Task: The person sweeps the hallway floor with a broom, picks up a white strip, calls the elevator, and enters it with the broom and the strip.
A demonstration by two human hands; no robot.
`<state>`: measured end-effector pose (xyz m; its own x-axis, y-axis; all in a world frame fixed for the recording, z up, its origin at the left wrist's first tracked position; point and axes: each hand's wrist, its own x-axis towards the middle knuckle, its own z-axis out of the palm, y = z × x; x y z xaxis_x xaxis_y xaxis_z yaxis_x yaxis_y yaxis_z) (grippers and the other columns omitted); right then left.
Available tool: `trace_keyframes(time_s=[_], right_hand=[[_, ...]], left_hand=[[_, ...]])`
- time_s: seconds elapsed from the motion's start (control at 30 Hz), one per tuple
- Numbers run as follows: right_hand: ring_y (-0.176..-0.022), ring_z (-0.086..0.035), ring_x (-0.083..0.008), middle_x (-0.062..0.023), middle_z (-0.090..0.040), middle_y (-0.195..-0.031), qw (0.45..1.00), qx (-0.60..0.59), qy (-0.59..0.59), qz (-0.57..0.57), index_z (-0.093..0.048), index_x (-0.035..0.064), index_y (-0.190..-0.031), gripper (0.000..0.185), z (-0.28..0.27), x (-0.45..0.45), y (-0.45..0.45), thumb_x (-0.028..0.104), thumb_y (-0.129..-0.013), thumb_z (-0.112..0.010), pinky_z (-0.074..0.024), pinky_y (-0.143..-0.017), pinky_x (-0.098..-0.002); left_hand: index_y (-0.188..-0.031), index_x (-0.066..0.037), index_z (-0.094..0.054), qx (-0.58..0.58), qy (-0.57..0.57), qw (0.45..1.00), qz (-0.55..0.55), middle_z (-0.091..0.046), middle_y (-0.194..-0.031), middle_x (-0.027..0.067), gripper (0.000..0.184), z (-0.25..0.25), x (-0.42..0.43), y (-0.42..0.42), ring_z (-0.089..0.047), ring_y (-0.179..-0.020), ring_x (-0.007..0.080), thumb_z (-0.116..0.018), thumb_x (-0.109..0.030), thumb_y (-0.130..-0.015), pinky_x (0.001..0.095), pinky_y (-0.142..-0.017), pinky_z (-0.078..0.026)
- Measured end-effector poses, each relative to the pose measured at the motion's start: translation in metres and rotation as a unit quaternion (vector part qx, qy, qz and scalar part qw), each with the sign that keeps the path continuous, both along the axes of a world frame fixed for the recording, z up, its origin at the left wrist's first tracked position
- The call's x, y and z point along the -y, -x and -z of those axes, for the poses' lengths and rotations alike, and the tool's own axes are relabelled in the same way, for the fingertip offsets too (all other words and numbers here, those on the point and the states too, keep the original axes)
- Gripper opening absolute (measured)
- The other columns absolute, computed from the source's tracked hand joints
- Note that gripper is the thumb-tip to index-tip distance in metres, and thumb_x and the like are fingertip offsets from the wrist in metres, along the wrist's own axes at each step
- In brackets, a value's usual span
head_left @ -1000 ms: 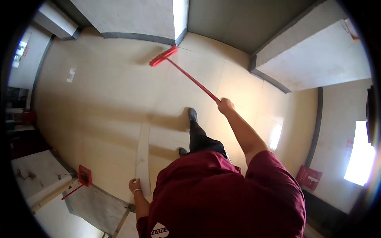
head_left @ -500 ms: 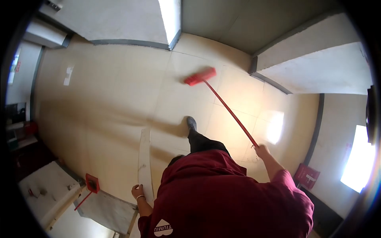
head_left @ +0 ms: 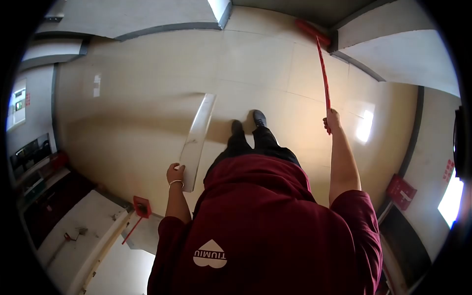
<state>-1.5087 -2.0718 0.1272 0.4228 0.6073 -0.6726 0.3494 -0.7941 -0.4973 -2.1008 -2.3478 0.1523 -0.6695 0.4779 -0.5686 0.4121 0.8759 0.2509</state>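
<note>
My right hand (head_left: pixel 333 122) is wrapped round the red handle of a broom (head_left: pixel 324 78), its arm stretched forward. The red broom head (head_left: pixel 313 32) rests on the floor at the far right, by the corner of the wall and the dark doorway; it is slightly blurred. In my left hand (head_left: pixel 176 173) is a long, flat, whitish board (head_left: pixel 196 135), gripped near its lower end. It slants forward and a little to the right, left of my legs. I cannot tell whether its far end touches the floor.
Pale tiled floor (head_left: pixel 147 98) spreads ahead between walls with grey skirting. A red dustpan (head_left: pixel 142 207) with a long handle is at the lower left, by a white counter (head_left: pixel 81 221). A red box (head_left: pixel 400 191) stands against the right wall.
The broom has moved forward and right, from mid-floor to the wall corner. The board has swung up and forward with my left hand. Both feet now show together.
</note>
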Motion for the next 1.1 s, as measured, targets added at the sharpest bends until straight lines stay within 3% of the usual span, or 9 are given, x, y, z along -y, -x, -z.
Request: trace_keyframes(time_s=[0.13,0.3,0.37,0.4,0.5,0.63,0.73,0.83,1.1], right_hand=[[-0.034,-0.041,-0.0151,-0.0035,-0.043,-0.049,0.997,0.047,0.039,-0.045,-0.047,0.0103,-0.093,0.016,-0.015,0.022,0.028,0.022,-0.089,-0.036,-0.0339,-0.03,-0.0304],[-0.031,-0.04,-0.0144,-0.0043,-0.04,-0.043,0.995,0.033,0.069,-0.06,-0.048,0.013,-0.105,0.025,-0.029,0.221,0.03,0.032,-0.092,-0.037,-0.0321,-0.028,-0.0291],[-0.031,-0.042,-0.0158,-0.005,-0.042,-0.043,0.988,-0.016,0.153,0.032,-0.05,0.0115,-0.094,0.021,-0.041,0.306,0.034,0.027,-0.091,-0.037,-0.0337,-0.027,-0.0293],[-0.032,-0.043,-0.0138,-0.0038,-0.044,-0.044,0.981,-0.032,0.177,0.071,-0.05,0.0161,-0.115,0.029,-0.051,0.343,0.043,0.026,-0.09,-0.039,-0.0349,-0.03,-0.0287],[-0.036,-0.044,-0.0117,-0.0042,-0.047,-0.051,0.979,-0.031,0.161,0.124,-0.045,0.0198,-0.125,0.038,-0.069,0.432,0.071,0.019,-0.087,-0.045,-0.0371,-0.034,-0.0273],[-0.051,-0.052,-0.0122,-0.0047,-0.056,-0.067,0.977,-0.035,0.132,0.163,-0.047,0.0097,-0.122,0.036,-0.063,0.46,0.101,0.016,-0.086,-0.046,-0.043,-0.047,-0.0252],[-0.083,-0.056,-0.0162,-0.0071,-0.061,-0.087,0.977,-0.094,0.093,0.168,-0.053,-0.0012,-0.109,0.03,-0.04,0.464,0.111,0.015,-0.085,-0.051,-0.0438,-0.075,-0.0237],[-0.083,-0.056,-0.0167,-0.0079,-0.061,-0.093,0.958,-0.132,0.108,0.229,-0.052,-0.0023,-0.11,0.032,-0.063,0.432,0.132,0.015,-0.083,-0.055,-0.0449,-0.077,-0.026],[-0.086,-0.056,-0.0177,-0.0094,-0.06,-0.096,0.951,-0.159,0.124,0.235,-0.051,-0.003,-0.111,0.033,-0.035,0.465,0.121,0.013,-0.082,-0.057,-0.0449,-0.079,-0.027]], left_hand=[[-0.093,-0.007,-0.062,-0.042,-0.026,0.993,0.107,-0.062,-0.075,0.0122,0.037,0.001,-0.054,0.022,-0.059,-0.069,0.0258,-0.067,-0.028,-0.063,0.0353,-0.066,-0.048],[-0.091,-0.009,-0.061,-0.027,-0.061,0.986,0.153,-0.062,-0.073,0.0119,0.034,0.016,-0.077,0.049,-0.06,-0.068,0.0258,-0.066,-0.028,-0.064,0.0361,-0.064,-0.048],[-0.091,-0.009,-0.061,-0.02,-0.069,0.985,0.155,-0.062,-0.074,0.0122,0.033,0.027,-0.085,0.054,-0.06,-0.068,0.0262,-0.066,-0.027,-0.063,0.036,-0.064,-0.048],[-0.091,-0.009,-0.061,-0.017,-0.07,0.985,0.158,-0.062,-0.074,0.0122,0.033,0.035,-0.087,0.058,-0.06,-0.068,0.0262,-0.066,-0.027,-0.063,0.036,-0.064,-0.048],[-0.092,-0.009,-0.06,-0.017,-0.077,0.979,0.189,-0.063,-0.078,0.0133,0.035,0.049,-0.089,0.068,-0.06,-0.072,0.0265,-0.067,-0.026,-0.063,0.036,-0.066,-0.048],[-0.092,-0.008,-0.06,-0.002,-0.038,0.987,0.156,-0.062,-0.09,0.0151,0.037,0.055,-0.097,0.064,-0.059,-0.083,0.0292,-0.068,-0.028,-0.062,0.0365,-0.074,-0.046],[-0.092,-0.008,-0.06,-0.014,0.003,0.988,0.154,-0.062,-0.09,0.0151,0.038,0.051,-0.1,0.061,-0.059,-0.086,0.0307,-0.069,-0.029,-0.061,0.0372,-0.076,-0.046],[-0.108,-0.004,-0.049,-0.016,0.103,0.969,0.225,-0.058,-0.103,0.0165,0.07,0.025,-0.113,0.044,-0.058,-0.092,0.0313,-0.066,-0.052,-0.061,0.0387,-0.078,-0.046],[-0.123,0.002,-0.035,-0.06,0.305,0.873,0.376,-0.045,-0.119,0.0153,0.099,-0.008,-0.143,0.005,-0.054,-0.102,0.0278,-0.063,-0.065,-0.056,0.0377,-0.08,-0.047]])
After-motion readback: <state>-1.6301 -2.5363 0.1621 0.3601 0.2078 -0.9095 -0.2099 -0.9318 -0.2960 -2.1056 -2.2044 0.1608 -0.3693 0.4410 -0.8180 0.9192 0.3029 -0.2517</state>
